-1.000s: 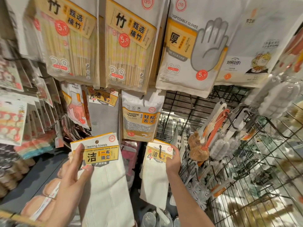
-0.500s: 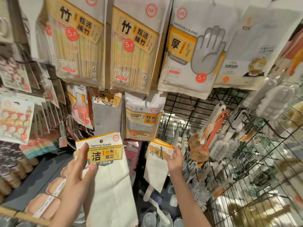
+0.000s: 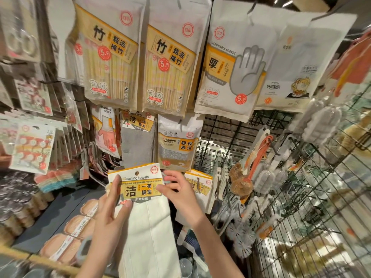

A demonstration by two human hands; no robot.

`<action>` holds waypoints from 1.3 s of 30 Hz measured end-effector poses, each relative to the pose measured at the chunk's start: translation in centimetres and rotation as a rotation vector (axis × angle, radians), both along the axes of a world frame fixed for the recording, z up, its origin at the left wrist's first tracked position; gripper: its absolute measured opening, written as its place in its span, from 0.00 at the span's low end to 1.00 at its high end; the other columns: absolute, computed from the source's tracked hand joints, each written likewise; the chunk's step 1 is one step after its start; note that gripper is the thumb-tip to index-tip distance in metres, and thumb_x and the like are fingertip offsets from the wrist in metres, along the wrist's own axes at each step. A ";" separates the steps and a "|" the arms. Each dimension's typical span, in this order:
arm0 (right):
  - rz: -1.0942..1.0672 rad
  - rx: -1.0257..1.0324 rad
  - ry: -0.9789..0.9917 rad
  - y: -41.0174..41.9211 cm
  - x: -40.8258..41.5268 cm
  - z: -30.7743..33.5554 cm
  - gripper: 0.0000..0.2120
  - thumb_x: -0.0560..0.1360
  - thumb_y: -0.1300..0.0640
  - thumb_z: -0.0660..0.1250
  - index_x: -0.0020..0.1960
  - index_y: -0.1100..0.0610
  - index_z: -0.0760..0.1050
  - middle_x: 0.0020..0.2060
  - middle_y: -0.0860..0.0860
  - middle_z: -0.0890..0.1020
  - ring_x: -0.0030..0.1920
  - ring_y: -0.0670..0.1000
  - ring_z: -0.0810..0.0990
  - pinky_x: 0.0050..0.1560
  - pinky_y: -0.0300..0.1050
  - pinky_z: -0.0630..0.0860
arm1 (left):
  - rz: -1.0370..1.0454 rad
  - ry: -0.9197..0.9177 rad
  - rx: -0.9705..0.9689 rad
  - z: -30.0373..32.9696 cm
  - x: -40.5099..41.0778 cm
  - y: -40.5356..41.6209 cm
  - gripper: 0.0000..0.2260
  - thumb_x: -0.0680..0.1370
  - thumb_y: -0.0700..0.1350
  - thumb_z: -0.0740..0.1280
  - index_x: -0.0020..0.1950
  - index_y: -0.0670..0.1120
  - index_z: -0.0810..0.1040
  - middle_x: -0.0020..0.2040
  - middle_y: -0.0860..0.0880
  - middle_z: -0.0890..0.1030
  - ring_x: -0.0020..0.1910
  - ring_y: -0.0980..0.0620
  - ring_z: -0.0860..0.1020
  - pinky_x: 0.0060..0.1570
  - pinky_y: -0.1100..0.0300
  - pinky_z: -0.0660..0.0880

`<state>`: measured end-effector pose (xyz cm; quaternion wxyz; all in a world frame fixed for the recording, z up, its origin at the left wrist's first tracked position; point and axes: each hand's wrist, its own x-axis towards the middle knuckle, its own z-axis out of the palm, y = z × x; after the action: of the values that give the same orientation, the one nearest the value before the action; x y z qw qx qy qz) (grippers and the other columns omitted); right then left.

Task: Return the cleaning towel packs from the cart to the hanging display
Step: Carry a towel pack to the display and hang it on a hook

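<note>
The right hand [image 3: 178,194] has let go of the towel pack already hung [image 3: 199,184] just right of the cleaning sponge bag [image 3: 177,143] and, fingers loosely spread, reaches the next cleaning towel pack [image 3: 138,185], gripped by the left hand [image 3: 112,213] just below that bag, so it hangs next.

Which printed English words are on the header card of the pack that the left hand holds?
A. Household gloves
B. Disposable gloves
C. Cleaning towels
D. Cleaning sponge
C: the header card of the white towel pack, gripped by the left hand, reads "leaning towels", with its first letter covered by a mark.
</note>
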<state>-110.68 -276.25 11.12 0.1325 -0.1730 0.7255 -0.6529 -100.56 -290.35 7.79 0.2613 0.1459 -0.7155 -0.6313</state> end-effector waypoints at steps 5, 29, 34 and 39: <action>-0.064 0.002 0.066 -0.3 1.5 0.7 0.22 0.68 0.64 0.75 0.55 0.49 0.71 0.46 0.42 0.78 0.38 0.31 0.77 0.39 0.26 0.72 | -0.018 0.027 -0.001 0.2 0.5 0.3 0.33 0.78 0.40 0.65 0.70 0.70 0.55 0.62 0.69 0.68 0.65 0.65 0.67 0.65 0.56 0.63; -0.184 -0.198 -0.131 5.1 1.0 -1.8 0.20 0.74 0.74 0.63 0.62 0.60 0.66 0.53 0.57 0.80 0.48 0.48 0.80 0.43 0.34 0.78 | -0.067 0.005 0.084 0.5 -0.6 2.4 0.30 0.73 0.49 0.70 0.68 0.72 0.61 0.60 0.70 0.67 0.69 0.57 0.66 0.70 0.45 0.63; -0.267 -0.171 -0.165 7.8 0.4 -5.1 0.20 0.76 0.73 0.59 0.62 0.55 0.66 0.51 0.53 0.81 0.46 0.44 0.82 0.39 0.32 0.77 | -0.058 0.021 0.056 0.4 -1.1 2.0 0.28 0.80 0.40 0.64 0.69 0.67 0.60 0.64 0.67 0.65 0.70 0.60 0.64 0.72 0.47 0.60; -0.486 -0.089 -0.192 8.6 -1.4 -8.5 0.23 0.74 0.76 0.58 0.66 0.60 0.65 0.55 0.61 0.79 0.47 0.50 0.81 0.35 0.31 0.77 | -0.040 0.026 0.074 0.4 -1.7 1.0 0.28 0.80 0.36 0.61 0.69 0.66 0.61 0.63 0.68 0.64 0.64 0.67 0.67 0.71 0.57 0.61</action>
<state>-112.10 -267.68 2.61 0.0323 0.0636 0.7004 -0.7102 -102.28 -289.32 8.23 0.2520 0.1330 -0.6909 -0.6644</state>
